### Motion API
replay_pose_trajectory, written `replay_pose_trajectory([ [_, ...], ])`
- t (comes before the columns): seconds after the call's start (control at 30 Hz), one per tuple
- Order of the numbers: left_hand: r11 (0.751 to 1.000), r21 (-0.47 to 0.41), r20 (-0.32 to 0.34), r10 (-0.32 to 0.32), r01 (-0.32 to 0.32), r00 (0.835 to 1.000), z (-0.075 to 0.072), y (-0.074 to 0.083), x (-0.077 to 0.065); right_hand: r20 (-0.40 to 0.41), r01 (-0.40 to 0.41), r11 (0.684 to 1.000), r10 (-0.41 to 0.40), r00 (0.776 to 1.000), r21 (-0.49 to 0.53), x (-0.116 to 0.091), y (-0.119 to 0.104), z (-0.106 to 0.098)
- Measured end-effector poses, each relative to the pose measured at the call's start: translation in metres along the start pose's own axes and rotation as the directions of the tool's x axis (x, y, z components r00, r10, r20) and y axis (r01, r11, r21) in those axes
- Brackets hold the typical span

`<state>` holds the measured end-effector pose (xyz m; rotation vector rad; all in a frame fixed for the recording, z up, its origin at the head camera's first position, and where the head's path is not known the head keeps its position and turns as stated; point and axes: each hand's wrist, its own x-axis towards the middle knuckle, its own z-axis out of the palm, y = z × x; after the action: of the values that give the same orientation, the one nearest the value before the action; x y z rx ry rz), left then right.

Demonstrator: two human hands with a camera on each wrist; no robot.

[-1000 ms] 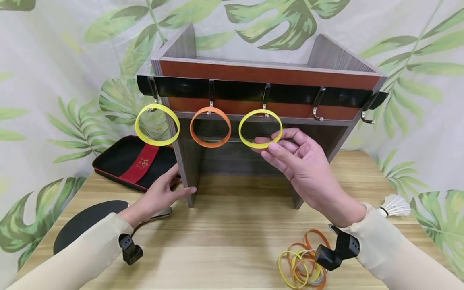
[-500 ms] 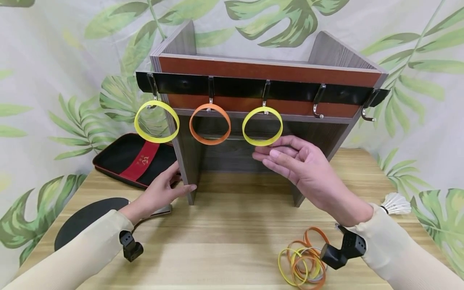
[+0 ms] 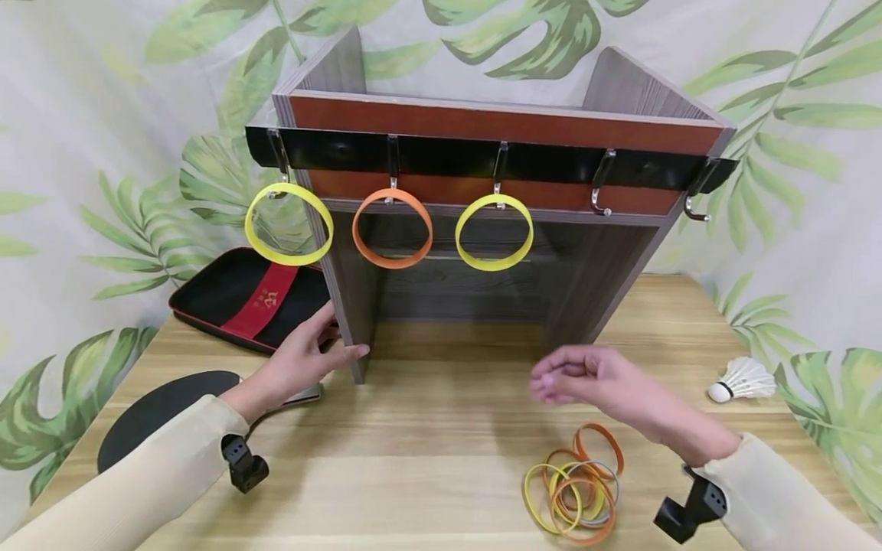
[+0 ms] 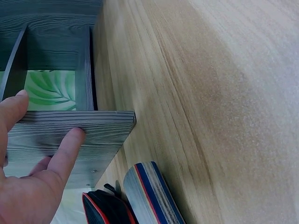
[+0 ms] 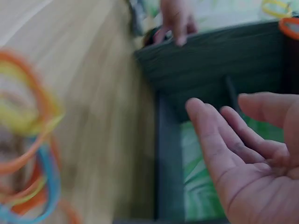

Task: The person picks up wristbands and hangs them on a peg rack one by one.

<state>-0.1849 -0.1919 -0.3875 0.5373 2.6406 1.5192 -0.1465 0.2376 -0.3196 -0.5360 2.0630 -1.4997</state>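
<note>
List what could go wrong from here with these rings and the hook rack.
1. The loose rings overlap in a pile, so lifting one with the empty right hand might drag others along.
2. The hung orange ring sits on an open-ended hook, so a bump to the shelf could knock it off.
3. The shuttlecock lies near the right sleeve; a wide sweep could knock it away.

**Orange ring [image 3: 392, 265] hung between two yellow**

From hooks [image 3: 501, 164] on a black rail [image 3: 448, 155], a yellow ring [image 3: 292, 261], the orange ring and another yellow ring [image 3: 494, 266] are hung in a row. The grey shelf unit [image 3: 592, 260] bearing the rail is gripped at its left panel by the left hand [image 3: 298, 356]. Orange and yellow bands [image 3: 596, 503] are heaped loosely near the right hand [image 3: 606, 380].
</note>
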Motion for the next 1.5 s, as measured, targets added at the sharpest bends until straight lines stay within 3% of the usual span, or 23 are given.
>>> replay_pose_trajectory([
  [0.17,1.000,0.008,-0.002,-0.003,0.003,1.000,0.000,0.002,0.001,0.078,-0.088,0.996,0.090,0.993,-0.029,-0.013,0.027,-0.003],
  [0.3,1.000,0.007,-0.001,-0.017,0.017,1.000,0.000,0.003,0.001,0.106,-0.110,0.991,0.118,0.987,-0.081,-0.025,0.041,-0.003],
  [0.43,1.000,-0.002,-0.003,-0.027,0.027,1.000,0.000,0.003,0.001,0.111,-0.082,0.986,0.099,0.989,-0.147,-0.038,0.049,-0.003],
  [0.63,1.000,0.008,-0.008,-0.026,0.026,1.000,0.001,0.002,0.000,0.160,0.044,0.968,-0.004,0.987,-0.247,-0.051,0.060,0.000],
  [0.87,1.000,0.006,-0.011,-0.011,0.011,1.000,0.002,0.004,-0.001,0.165,0.044,0.870,0.043,0.985,-0.491,-0.056,0.061,0.009],
  [1.07,1.000,-0.007,-0.006,-0.024,0.024,1.000,0.002,0.003,0.000,0.207,0.132,0.803,-0.011,0.978,-0.581,-0.054,0.060,0.012],
  [1.17,0.999,-0.014,0.002,-0.035,0.035,0.999,0.002,0.002,0.000,0.246,0.160,0.806,-0.019,0.969,-0.569,-0.054,0.059,0.010],
  [1.3,0.999,-0.019,0.007,-0.036,0.036,0.999,0.001,0.002,0.001,0.293,0.196,0.846,-0.050,0.955,-0.496,-0.055,0.058,0.004],
  [1.5,0.999,-0.015,0.003,-0.034,0.034,0.999,0.001,0.002,0.000,0.335,0.280,0.893,-0.159,0.929,-0.352,-0.050,0.053,-0.007],
])
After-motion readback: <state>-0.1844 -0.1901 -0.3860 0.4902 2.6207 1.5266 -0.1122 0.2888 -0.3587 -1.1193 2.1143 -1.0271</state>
